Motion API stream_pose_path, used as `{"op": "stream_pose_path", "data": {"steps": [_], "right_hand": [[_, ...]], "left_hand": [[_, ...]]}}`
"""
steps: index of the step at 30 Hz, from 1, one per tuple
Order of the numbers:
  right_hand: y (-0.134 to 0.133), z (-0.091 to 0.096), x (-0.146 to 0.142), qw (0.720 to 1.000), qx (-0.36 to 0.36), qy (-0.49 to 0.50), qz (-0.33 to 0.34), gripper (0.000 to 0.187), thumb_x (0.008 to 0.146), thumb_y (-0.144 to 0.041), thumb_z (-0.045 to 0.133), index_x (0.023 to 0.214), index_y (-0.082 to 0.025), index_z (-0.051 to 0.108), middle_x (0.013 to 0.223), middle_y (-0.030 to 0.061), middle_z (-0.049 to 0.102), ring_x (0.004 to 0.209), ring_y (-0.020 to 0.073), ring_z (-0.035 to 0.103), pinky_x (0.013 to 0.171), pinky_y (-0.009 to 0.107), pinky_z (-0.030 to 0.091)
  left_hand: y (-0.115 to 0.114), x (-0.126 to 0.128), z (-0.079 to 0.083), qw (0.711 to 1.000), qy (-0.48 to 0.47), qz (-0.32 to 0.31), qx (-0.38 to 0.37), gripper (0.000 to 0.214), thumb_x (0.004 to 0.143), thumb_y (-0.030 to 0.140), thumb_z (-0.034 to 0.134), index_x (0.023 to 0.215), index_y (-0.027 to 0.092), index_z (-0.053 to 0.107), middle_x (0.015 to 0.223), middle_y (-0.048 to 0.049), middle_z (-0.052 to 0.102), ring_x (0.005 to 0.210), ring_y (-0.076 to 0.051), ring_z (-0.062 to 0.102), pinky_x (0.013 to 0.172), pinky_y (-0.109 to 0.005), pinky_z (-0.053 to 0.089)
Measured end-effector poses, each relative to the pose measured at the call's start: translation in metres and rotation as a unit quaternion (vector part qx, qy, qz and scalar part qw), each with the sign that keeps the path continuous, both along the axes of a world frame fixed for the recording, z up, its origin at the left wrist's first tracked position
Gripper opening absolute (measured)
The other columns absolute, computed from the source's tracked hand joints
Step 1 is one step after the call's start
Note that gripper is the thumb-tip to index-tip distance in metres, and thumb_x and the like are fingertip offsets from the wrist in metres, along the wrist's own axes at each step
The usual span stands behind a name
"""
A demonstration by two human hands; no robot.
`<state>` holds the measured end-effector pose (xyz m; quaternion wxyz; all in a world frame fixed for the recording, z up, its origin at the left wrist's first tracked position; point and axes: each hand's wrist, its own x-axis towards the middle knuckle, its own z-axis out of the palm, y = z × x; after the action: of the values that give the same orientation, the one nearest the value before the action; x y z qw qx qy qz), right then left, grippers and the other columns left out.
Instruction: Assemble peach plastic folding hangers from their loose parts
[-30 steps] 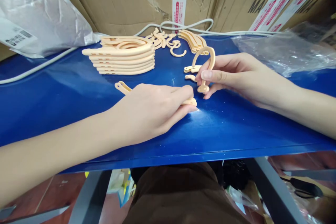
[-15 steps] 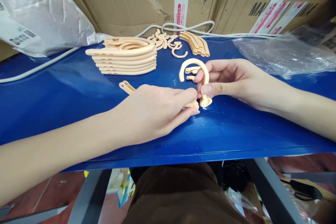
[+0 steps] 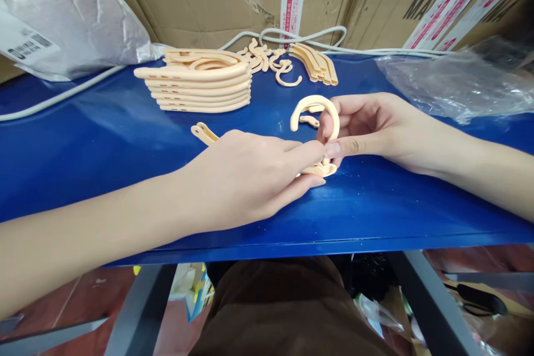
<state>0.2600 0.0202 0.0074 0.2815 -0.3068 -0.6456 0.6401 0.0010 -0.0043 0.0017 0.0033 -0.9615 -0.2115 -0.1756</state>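
My left hand (image 3: 254, 178) is closed around a cream plastic hanger arm (image 3: 204, 133), whose two-pronged end sticks out past the wrist side. The arm's other end shows at the fingertips. In my right hand (image 3: 367, 128), thumb and fingers pinch a cream hanger hook (image 3: 316, 101), curve upward. The hook's flat base meets the tip of the arm, partly hidden by the left fingers. Just behind the hook, small cream pieces (image 3: 309, 120) lie on the table.
Stacked cream hanger parts (image 3: 196, 89) stand at the back left. Loose hooks (image 3: 287, 79) and curved arms (image 3: 315, 65) lie beside them. A clear plastic bag (image 3: 454, 86) lies right, a silver bag (image 3: 79, 22) left. Cardboard boxes (image 3: 200, 5) and a white cable (image 3: 246, 36) back the blue table (image 3: 104, 161).
The left hand has moved right, bringing the hanger arm's tip against the hook's base, where there was a small gap. The whole view has shifted slightly.
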Motion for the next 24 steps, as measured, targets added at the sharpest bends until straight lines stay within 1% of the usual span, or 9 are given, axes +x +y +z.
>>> {"op": "stream_pose_path", "data": {"steps": [5,8,10,12,15,17,20,22,24], "right_hand": [[-0.001,0.001,-0.002,1.000,0.008,0.003,-0.017,0.036,0.084,-0.036,0.106,0.087,-0.019,0.074,0.078,-0.0074,0.079,0.072,0.0045,0.076,0.068,0.012,0.066],[-0.002,0.001,-0.003,1.000,0.008,-0.002,-0.025,0.038,0.082,-0.040,0.106,0.085,-0.020,0.074,0.077,-0.0084,0.078,0.072,0.0049,0.077,0.066,0.012,0.066],[-0.003,0.002,-0.003,1.000,0.012,-0.002,-0.026,0.039,0.082,-0.041,0.106,0.084,-0.020,0.074,0.076,-0.0087,0.077,0.071,0.0045,0.076,0.066,0.012,0.065],[-0.004,0.004,-0.003,0.999,0.025,-0.010,-0.026,0.040,0.082,-0.042,0.106,0.085,-0.020,0.073,0.077,-0.0086,0.077,0.070,0.0041,0.074,0.067,0.012,0.064],[-0.007,0.007,-0.005,0.998,0.047,-0.044,-0.030,0.041,0.082,-0.042,0.106,0.084,-0.020,0.071,0.077,-0.0088,0.076,0.069,0.0050,0.071,0.067,0.015,0.062],[-0.010,0.010,-0.006,0.996,0.059,-0.063,-0.034,0.044,0.083,-0.045,0.105,0.083,-0.021,0.069,0.075,-0.0088,0.075,0.069,0.0061,0.069,0.067,0.017,0.061],[-0.013,0.012,-0.007,0.992,0.085,-0.082,-0.034,0.049,0.085,-0.058,0.100,0.081,-0.021,0.069,0.073,-0.0087,0.073,0.069,0.0062,0.068,0.069,0.019,0.060],[-0.013,0.013,-0.007,0.989,0.105,-0.097,-0.033,0.048,0.085,-0.057,0.100,0.080,-0.021,0.069,0.073,-0.0091,0.073,0.069,0.0057,0.068,0.069,0.018,0.059],[-0.014,0.014,-0.007,0.987,0.118,-0.102,-0.029,0.045,0.087,-0.052,0.101,0.079,-0.021,0.069,0.073,-0.0092,0.073,0.070,0.0056,0.068,0.069,0.017,0.058]], "left_hand": [[0.000,0.001,0.001,1.000,0.006,-0.006,-0.004,0.037,0.125,0.032,0.043,0.103,0.020,0.071,0.086,-0.0008,0.079,0.078,-0.017,0.073,0.058,-0.033,0.031],[0.000,0.003,-0.001,1.000,0.009,-0.004,0.001,0.038,0.124,0.033,0.044,0.099,0.021,0.070,0.083,-0.0003,0.077,0.077,-0.017,0.071,0.058,-0.033,0.031],[0.000,0.004,-0.003,1.000,0.014,-0.001,0.007,0.035,0.124,0.033,0.044,0.107,0.022,0.073,0.081,0.0001,0.075,0.075,-0.018,0.069,0.058,-0.033,0.030],[0.001,0.004,-0.004,1.000,0.026,0.006,0.008,0.033,0.123,0.032,0.044,0.130,0.023,0.075,0.082,0.0004,0.075,0.074,-0.019,0.069,0.057,-0.033,0.031],[0.001,0.003,-0.003,0.999,0.043,0.018,0.010,0.045,0.122,0.033,0.040,0.155,0.024,0.068,0.081,0.0002,0.075,0.070,-0.020,0.069,0.056,-0.033,0.032],[0.001,0.003,0.000,0.998,0.052,0.024,0.021,0.050,0.121,0.035,0.036,0.158,0.023,0.067,0.075,-0.0001,0.071,0.064,-0.021,0.064,0.055,-0.034,0.031],[0.000,0.004,0.005,0.996,0.069,0.046,0.021,0.050,0.120,0.039,0.034,0.156,0.032,0.068,0.075,0.0006,0.069,0.065,-0.021,0.065,0.055,-0.033,0.031],[0.000,0.004,0.006,0.996,0.072,0.058,0.014,0.050,0.119,0.041,0.035,0.157,0.037,0.068,0.080,0.0010,0.073,0.065,-0.019,0.065,0.055,-0.032,0.030],[0.000,0.004,0.006,0.996,0.065,0.050,0.017,0.052,0.120,0.041,0.034,0.161,0.036,0.066,0.088,0.0003,0.078,0.063,-0.018,0.063,0.055,-0.031,0.029]]}}
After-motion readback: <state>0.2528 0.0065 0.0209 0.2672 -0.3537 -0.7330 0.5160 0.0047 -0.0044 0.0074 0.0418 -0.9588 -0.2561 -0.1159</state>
